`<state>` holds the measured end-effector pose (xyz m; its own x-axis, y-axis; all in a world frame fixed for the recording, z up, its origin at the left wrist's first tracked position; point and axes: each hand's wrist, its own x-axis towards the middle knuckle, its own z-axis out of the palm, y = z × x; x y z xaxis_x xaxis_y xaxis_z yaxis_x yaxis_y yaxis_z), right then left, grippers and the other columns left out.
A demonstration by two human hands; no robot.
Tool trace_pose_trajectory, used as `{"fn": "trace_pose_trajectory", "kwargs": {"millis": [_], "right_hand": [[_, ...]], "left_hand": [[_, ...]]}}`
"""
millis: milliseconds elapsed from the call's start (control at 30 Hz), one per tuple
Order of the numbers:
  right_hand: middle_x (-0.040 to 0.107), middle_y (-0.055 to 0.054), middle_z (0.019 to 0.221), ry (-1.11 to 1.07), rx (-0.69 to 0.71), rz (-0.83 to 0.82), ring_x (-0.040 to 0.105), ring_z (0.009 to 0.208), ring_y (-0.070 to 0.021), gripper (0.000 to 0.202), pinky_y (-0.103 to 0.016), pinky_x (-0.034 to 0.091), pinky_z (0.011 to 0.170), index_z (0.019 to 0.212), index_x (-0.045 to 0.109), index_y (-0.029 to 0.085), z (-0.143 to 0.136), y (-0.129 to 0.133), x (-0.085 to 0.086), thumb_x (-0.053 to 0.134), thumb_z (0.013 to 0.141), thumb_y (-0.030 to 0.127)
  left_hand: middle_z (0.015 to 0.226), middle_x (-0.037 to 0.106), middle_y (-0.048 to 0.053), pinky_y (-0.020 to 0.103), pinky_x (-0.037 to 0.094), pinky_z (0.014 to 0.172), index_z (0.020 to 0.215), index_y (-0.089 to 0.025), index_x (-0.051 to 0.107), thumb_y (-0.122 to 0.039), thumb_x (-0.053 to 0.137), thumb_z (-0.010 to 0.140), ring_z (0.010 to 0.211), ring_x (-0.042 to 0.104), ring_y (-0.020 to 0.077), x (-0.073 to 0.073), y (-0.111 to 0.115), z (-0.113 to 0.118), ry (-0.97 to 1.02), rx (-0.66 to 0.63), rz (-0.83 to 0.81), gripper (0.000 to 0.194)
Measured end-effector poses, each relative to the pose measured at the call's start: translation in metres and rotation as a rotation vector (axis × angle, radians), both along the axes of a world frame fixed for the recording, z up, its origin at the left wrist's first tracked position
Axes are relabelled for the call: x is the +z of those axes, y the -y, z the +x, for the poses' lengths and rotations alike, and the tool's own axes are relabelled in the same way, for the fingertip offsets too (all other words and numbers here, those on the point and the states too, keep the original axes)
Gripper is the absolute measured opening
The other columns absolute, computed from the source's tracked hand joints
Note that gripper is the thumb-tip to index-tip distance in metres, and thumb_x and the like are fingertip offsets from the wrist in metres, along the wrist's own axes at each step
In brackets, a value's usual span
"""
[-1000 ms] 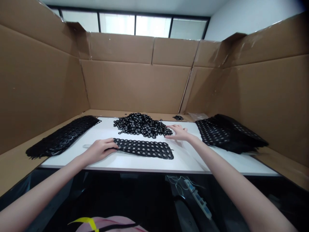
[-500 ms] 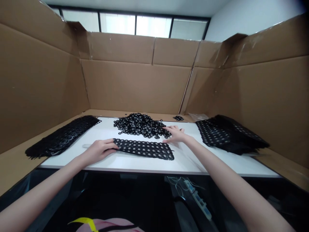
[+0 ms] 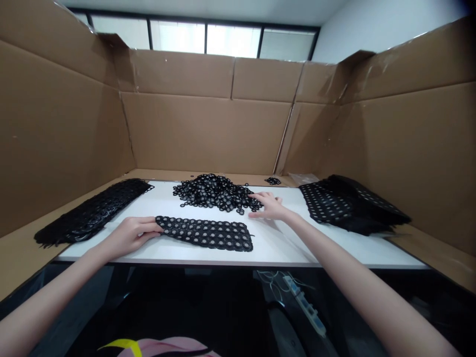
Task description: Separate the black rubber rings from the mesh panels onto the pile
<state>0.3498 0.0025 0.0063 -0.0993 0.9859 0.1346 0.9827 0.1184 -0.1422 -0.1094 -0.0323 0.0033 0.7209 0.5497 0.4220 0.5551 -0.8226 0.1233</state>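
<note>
Now our left hand (image 3: 128, 237) and the 1 black strip (image 3: 204, 233) sit farther left on the white surface (image 3: 275, 245) than in the earlier frame, with the strip slightly nearer us. Our right hand (image 3: 270, 207) is in nearly the same spot. Our left hand grasps the strip's left end between thumb and fingers; our right hand is released, its fingers parted at the right edge of the heap of rings (image 3: 215, 192). We count 2 hands, 1 strip, 1 heap, 1 small cluster (image 3: 272, 181) behind it, and 2 dark piles: 1 left pile (image 3: 94, 210) and 1 right pile (image 3: 351, 206). The heaped rings overlap too much for us to count.
</note>
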Motion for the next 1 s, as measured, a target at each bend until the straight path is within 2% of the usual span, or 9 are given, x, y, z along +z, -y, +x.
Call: {"fn": "trace_pose_trajectory", "kwargs": {"millis": [167, 300, 433, 600, 767, 900, 1000], "right_hand": [[0.048, -0.009, 0.137, -0.119, 0.007, 0.067, 0.033, 0.127, -0.0353, 0.074, -0.05, 0.033, 0.094, 0.133, 0.046, 0.033, -0.028, -0.021, -0.014, 0.062, 0.067, 0.063], [0.051, -0.008, 0.131, -0.133, -0.053, 0.184, 0.036, 0.122, -0.0345, 0.061, -0.048, 0.032, 0.091, 0.127, 0.052, 0.033, -0.031, -0.034, -0.026, 0.057, 0.073, 0.06], [0.051, -0.008, 0.128, -0.128, -0.093, 0.238, 0.036, 0.12, -0.0353, 0.058, -0.049, 0.031, 0.091, 0.124, 0.054, 0.034, -0.031, -0.037, -0.03, 0.056, 0.073, 0.061], [0.046, -0.01, 0.135, -0.084, -0.054, 0.159, 0.033, 0.124, -0.0373, 0.075, -0.052, 0.031, 0.093, 0.133, 0.044, 0.035, -0.028, -0.031, -0.027, 0.06, 0.067, 0.066], [0.04, -0.012, 0.142, 0.023, -0.074, 0.03, 0.028, 0.129, -0.0408, 0.095, -0.059, 0.03, 0.094, 0.14, 0.035, 0.036, -0.016, -0.027, -0.017, 0.063, 0.057, 0.071], [0.036, -0.013, 0.145, 0.089, -0.112, -0.11, 0.023, 0.133, -0.0424, 0.105, -0.064, 0.025, 0.098, 0.144, 0.03, 0.034, -0.006, -0.018, -0.006, 0.065, 0.053, 0.073], [0.034, -0.015, 0.146, 0.11, -0.19, -0.202, 0.022, 0.134, -0.0433, 0.108, -0.067, 0.024, 0.098, 0.145, 0.027, 0.031, -0.006, -0.013, 0.001, 0.066, 0.053, 0.073]], "left_hand": [[0.084, 0.067, 0.002, 0.016, 0.044, 0.067, 0.096, -0.022, 0.071, -0.027, 0.047, 0.094, 0.073, 0.063, 0.0098, -0.005, 0.001, 0.002, 0.015, 0.024, 0.001, 0.025], [0.082, 0.066, 0.002, 0.016, 0.043, 0.066, 0.097, -0.021, 0.071, -0.028, 0.046, 0.094, 0.071, 0.062, 0.0095, -0.007, -0.001, 0.0, 0.02, 0.03, 0.002, 0.025], [0.083, 0.066, 0.003, 0.017, 0.044, 0.067, 0.097, -0.021, 0.071, -0.029, 0.045, 0.094, 0.072, 0.062, 0.0099, -0.007, -0.001, 0.001, 0.029, 0.035, -0.002, 0.027], [0.082, 0.066, 0.003, 0.018, 0.044, 0.067, 0.096, -0.021, 0.071, -0.03, 0.045, 0.094, 0.072, 0.062, 0.0102, -0.007, 0.0, 0.002, 0.041, 0.037, -0.011, 0.027], [0.082, 0.065, 0.003, 0.018, 0.044, 0.066, 0.096, -0.021, 0.071, -0.031, 0.045, 0.094, 0.071, 0.061, 0.0104, -0.008, -0.001, 0.001, 0.056, 0.037, -0.015, 0.028], [0.082, 0.065, 0.003, 0.018, 0.044, 0.067, 0.097, -0.022, 0.07, -0.03, 0.046, 0.094, 0.072, 0.061, 0.0104, -0.009, -0.002, 0.0, 0.053, 0.035, -0.022, 0.026], [0.083, 0.065, 0.003, 0.017, 0.043, 0.067, 0.096, -0.021, 0.07, -0.029, 0.046, 0.094, 0.073, 0.061, 0.0101, -0.009, -0.003, 0.0, 0.046, 0.044, -0.031, 0.026]]}}
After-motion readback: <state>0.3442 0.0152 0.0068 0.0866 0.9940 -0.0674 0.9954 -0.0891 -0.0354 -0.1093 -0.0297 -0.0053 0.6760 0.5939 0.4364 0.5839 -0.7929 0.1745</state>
